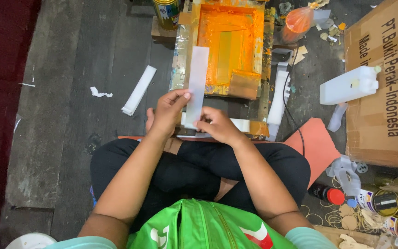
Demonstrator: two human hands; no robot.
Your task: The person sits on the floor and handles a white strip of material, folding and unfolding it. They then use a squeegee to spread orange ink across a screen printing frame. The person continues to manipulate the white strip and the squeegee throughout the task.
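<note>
I sit cross-legged on a dark floor. Both hands hold a long translucent white plastic strip (197,78) upright in front of me. My left hand (169,113) pinches its left edge near the middle. My right hand (217,125) grips its lower end. Behind the strip lies a screen-printing frame (229,44) covered in orange ink, with an orange-smeared squeegee (243,85) resting at its near right corner. More white strips lie under my hands at the frame's near edge (240,123).
A stack of white strips (138,90) lies on the floor to the left, another (278,99) right of the frame. A white plastic jug (348,85) leans on a cardboard box (388,87). Tins and a red-capped bottle (328,193) stand at lower right. A tin (166,13) sits top centre.
</note>
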